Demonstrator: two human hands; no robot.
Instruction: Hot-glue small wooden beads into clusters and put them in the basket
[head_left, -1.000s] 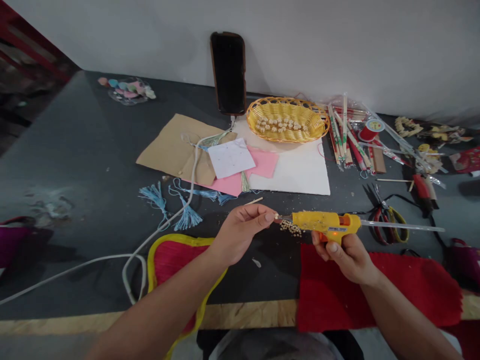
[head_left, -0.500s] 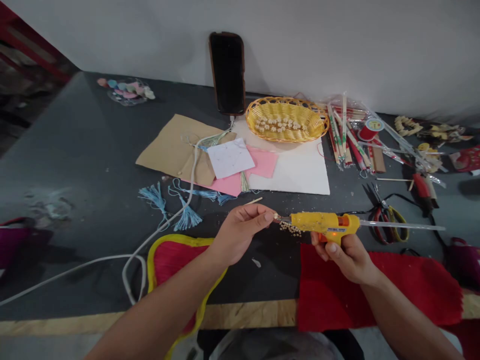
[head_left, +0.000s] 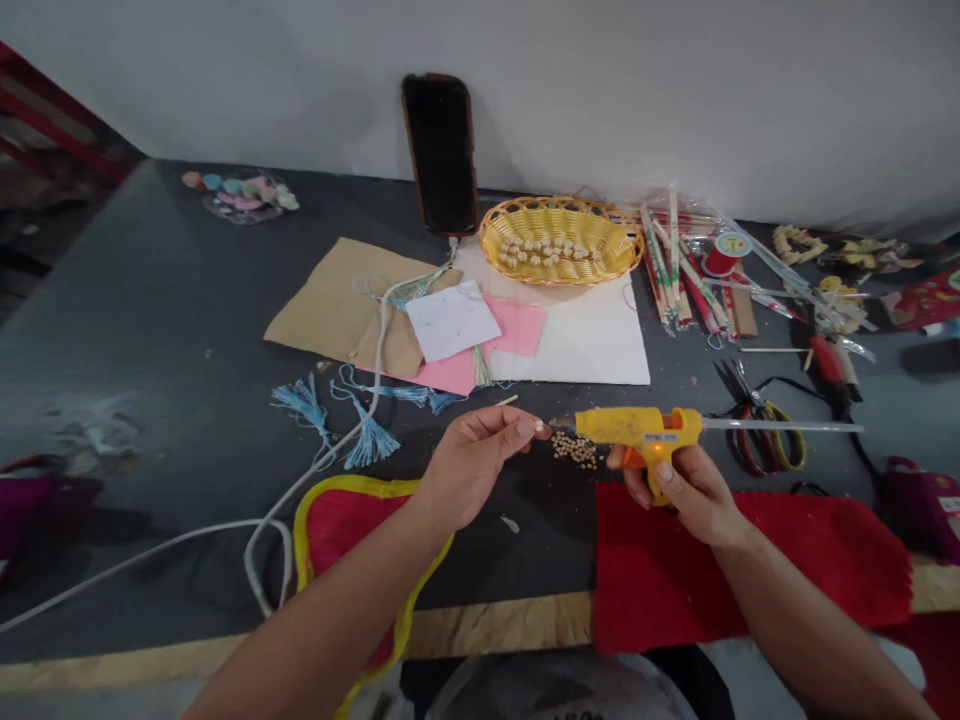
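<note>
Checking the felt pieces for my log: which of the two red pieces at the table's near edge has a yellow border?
The red piece with yellow edging, under the left forearm. The plain red felt below the right hand has bare cut edges.

Your two forearms are bare to the lower edge of the view: no sleeves, watch or bracelets. Your left hand (head_left: 469, 462) and right hand (head_left: 686, 492) carry no gloves or rings; fingernails are short and unpainted.
</note>
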